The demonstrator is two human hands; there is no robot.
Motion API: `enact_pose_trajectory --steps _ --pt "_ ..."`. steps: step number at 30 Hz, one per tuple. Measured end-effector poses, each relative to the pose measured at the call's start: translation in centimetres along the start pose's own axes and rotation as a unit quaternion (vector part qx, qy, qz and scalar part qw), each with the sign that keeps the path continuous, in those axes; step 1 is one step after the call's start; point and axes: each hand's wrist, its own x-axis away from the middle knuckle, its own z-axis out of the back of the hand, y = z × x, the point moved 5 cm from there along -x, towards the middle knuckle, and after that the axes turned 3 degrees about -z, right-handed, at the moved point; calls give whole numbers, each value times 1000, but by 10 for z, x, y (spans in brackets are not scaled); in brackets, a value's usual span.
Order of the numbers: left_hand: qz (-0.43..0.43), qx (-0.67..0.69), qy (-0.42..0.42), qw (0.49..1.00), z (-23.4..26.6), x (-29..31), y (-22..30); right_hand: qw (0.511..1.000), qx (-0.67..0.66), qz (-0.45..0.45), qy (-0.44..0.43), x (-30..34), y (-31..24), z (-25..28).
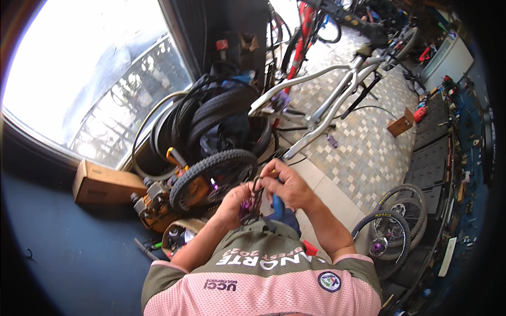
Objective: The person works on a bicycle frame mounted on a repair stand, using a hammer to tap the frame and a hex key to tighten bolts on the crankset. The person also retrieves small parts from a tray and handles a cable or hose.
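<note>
Close in front of my chest, my two hands meet over small parts. A purple, shiny part (246,208) shows beneath the fingers of my left hand (231,204), which is closed around it; its kind is hard to tell. My right hand (291,188) is pinched on a thin, dark looped piece (256,184) that runs between both hands. Below the right fingers shows a blue handle (278,207); whether that hand grips it is unclear. A silver bicycle frame (345,92) without wheels hangs just beyond my hands.
A knobby-tyred wheel (206,174) stands left of my hands, near stacked tyres (211,116) and a cardboard box (105,184). Two wheels (387,231) lean at the right by a dark tool bench (429,152). A small brown box (400,124) sits on the tiled floor (363,174).
</note>
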Motion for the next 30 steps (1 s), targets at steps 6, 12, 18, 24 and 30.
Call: enact_pose_trajectory --steps 6,12,18,24,30 --pt "-29 341 -117 932 45 -13 29 998 -25 51 24 -10 -7 -20" --pt "-120 364 -182 906 44 -19 58 978 195 72 11 -15 5 -43" --pt "-120 358 -184 908 37 -25 69 887 451 88 55 -16 3 -71" --pt "-113 309 -134 935 44 -34 60 828 549 87 77 -24 0 -79" --pt "-116 221 -100 963 33 -37 44 852 511 16 110 -20 13 -59"
